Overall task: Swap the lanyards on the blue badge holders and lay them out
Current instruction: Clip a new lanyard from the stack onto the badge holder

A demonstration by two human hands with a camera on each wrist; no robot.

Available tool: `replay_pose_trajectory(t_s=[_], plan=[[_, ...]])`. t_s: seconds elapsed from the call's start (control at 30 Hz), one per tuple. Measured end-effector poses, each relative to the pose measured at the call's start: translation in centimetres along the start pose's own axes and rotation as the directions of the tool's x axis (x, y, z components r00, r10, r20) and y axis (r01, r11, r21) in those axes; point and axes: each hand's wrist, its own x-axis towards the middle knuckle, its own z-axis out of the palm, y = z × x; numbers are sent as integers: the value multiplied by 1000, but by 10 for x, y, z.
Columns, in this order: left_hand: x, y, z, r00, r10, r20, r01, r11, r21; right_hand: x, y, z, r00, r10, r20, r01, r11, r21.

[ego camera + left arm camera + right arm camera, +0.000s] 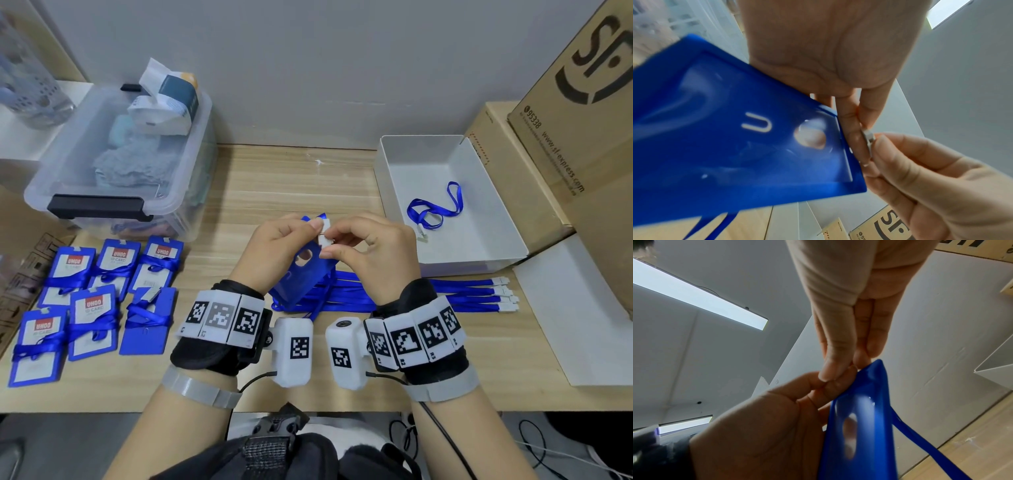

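Observation:
Above the table's middle I hold a blue badge holder [305, 274], back side toward me, with a thumb hole near its top. My left hand [313, 228] pinches the holder's top edge. My right hand [330, 245] pinches the white-and-metal lanyard clip [324, 233] at that same edge. In the left wrist view the metal clip [868, 138] sits between both hands' fingertips beside the holder [735, 138]. The right wrist view shows the holder [859, 426] edge-on with a blue lanyard ribbon [931, 443] hanging from it. The slot itself is hidden by fingers.
Several holders wrapped in lanyards [92, 294] lie in rows at the left. Loose blue lanyards [445, 291] lie side by side under and right of my hands. A white tray [479, 246] holds one lanyard [435, 205]. A clear bin [120, 154] and cardboard boxes [565, 120] flank the table.

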Motion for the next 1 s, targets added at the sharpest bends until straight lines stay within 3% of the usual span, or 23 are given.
replay_pose_trajectory(t_s=[0.37, 0.53, 0.77, 1.0], plan=[[3, -2, -1, 996, 88, -23, -85, 992, 95, 1, 1, 1, 1000, -13, 7, 13, 999, -34], [3, 1, 0, 989, 148, -19, -144, 979, 142, 7, -3, -2, 996, 30, 88, -30, 1000, 6], [6, -1, 1, 988, 152, 13, -152, 964, 220, 8, -1, -4, 980, 111, 165, -111, 994, -8], [6, -5, 0, 989, 144, 40, -149, 959, 242, 5, 2, -4, 981, 126, 147, -123, 992, -30]])
